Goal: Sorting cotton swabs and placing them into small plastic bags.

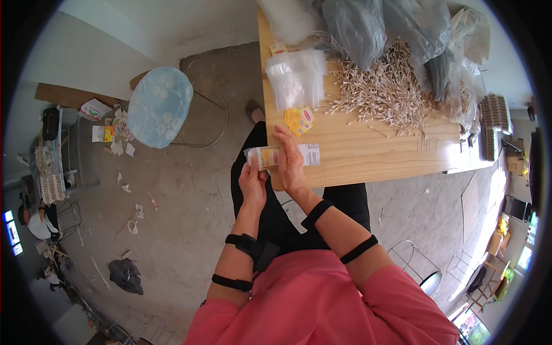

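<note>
A clear packet of cotton swabs (265, 157) with a yellow and red card inside lies at the left edge of the wooden table. Its left end is pinched between the thumb and fingers of my left hand (252, 185). My right hand (291, 165) grips across its middle, fingers nearly straight. From under that hand a white printed flap (311, 154) sticks out to the right; whether it belongs to the packet I cannot tell. Just beyond my right fingertips are several yellow cards (299, 119). Farther back lies a stack of clear plastic bags (296, 77).
A large heap of loose cotton swabs (382, 92) covers the back of the table (368, 152). Grey plastic bags (353, 31) stand behind it. To the left is a stool with a light blue cover (160, 107). A black bag (125, 276) and paper scraps litter the floor.
</note>
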Motion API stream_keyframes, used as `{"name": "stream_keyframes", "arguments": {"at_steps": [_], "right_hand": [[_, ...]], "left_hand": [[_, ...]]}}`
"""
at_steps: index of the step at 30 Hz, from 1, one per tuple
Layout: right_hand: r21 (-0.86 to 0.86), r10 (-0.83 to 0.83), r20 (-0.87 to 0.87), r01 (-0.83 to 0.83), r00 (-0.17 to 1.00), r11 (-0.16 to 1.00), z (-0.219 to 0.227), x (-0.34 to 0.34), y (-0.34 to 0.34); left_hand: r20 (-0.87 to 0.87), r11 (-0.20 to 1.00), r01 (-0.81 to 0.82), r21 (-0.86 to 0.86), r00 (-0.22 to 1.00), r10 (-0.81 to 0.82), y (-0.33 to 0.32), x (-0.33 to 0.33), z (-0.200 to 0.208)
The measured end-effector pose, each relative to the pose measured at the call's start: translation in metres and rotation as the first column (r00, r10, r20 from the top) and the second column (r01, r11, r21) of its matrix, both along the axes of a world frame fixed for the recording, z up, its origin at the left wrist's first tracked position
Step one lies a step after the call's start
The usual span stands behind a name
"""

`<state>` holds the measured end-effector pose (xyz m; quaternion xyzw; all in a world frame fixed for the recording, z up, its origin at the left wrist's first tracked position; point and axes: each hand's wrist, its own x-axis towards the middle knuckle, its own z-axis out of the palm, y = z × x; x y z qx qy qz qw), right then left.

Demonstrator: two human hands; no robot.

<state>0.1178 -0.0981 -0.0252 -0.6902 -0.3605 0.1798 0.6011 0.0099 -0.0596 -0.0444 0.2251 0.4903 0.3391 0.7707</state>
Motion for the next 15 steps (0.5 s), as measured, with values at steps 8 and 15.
{"name": "stream_keyframes", "arguments": {"at_steps": [8,15], "right_hand": [[-0.005,0.011,-0.005,-0.011,1.0,1.0,-0.005,0.003,-0.001],[-0.021,-0.018,0.021,0.019,1.0,1.0,-0.001,-0.001,0.001]], "left_hand": [[0.134,0.99,-0.05,-0.135,0.989,0.068,-0.01,0.005,0.005],[-0.008,1.0,0.01,-0.029,1.0,-0.01,-0.012,0.013,0.0]]}}
